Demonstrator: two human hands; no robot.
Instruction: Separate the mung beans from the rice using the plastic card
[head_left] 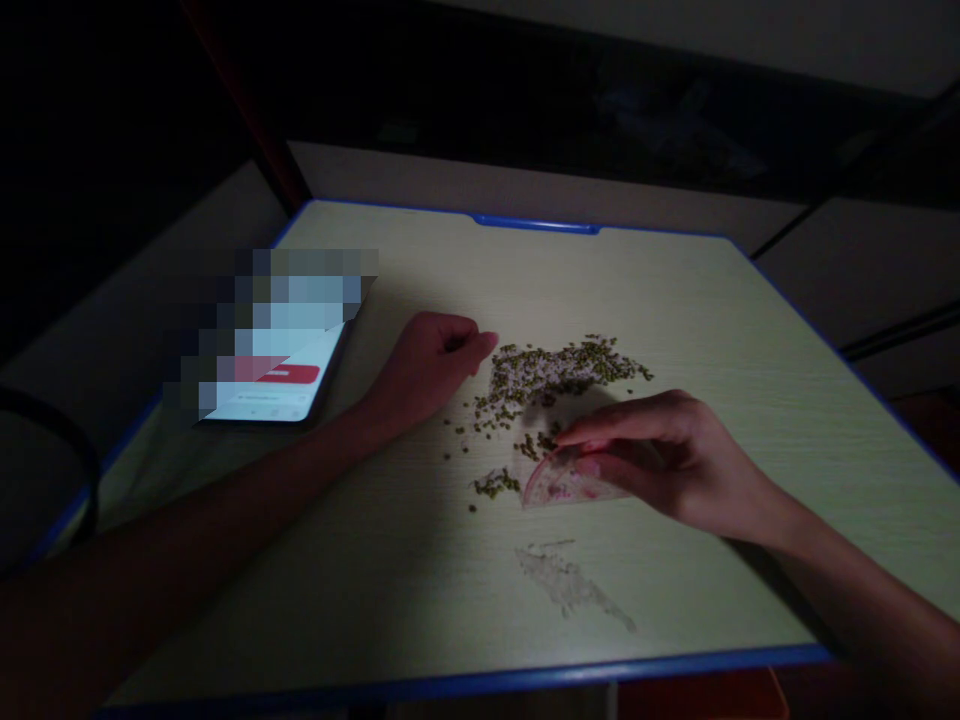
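Note:
My right hand (686, 455) pinches a clear semicircular protractor (559, 482) with pinkish marks between thumb and fingers. The protractor is tilted low over the table, its curved edge close to a few green mung beans (536, 443). A smaller cluster of beans (496, 484) lies just left of it. Beyond is a wider pile of mung beans mixed with small white grains (559, 370). My left hand (439, 362) is curled into a loose fist at the pile's left edge, and nothing shows in its fingers.
The pale table (405, 600) has a blue rim. A lit phone or tablet (289, 350), partly pixelated, leans or lies at the left. A greyish smear (574, 585) marks the tabletop near the front. A dark curved strap or cable (82, 450) shows at far left. The room is dim.

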